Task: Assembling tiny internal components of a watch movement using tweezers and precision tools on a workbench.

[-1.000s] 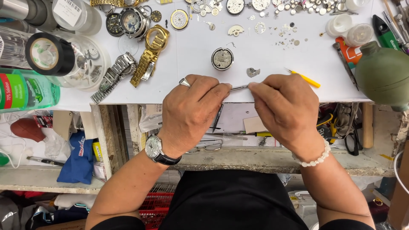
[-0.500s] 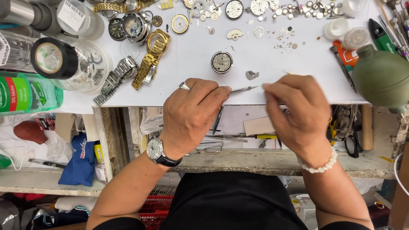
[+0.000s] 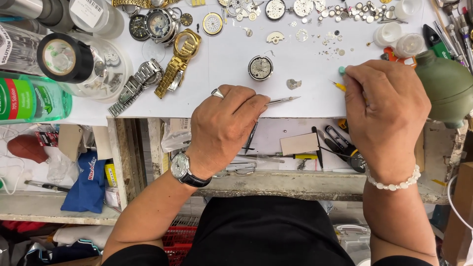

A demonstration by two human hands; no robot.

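Left hand (image 3: 224, 125) fingers pinch tweezers (image 3: 282, 101), tips pointing right toward small plate (image 3: 293, 84); right hand (image 3: 387, 111) grips yellow screwdriver (image 3: 338, 85) near tabletop's front edge.

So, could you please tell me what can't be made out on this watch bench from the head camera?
- Left hand: it covers most of the tweezers; only the tips show.
- Right hand: it hides most of the yellow tool, so its tip end is unseen.
- Loose parts on the white mat: too small to identify.
- Green blower: cut off by the right edge.
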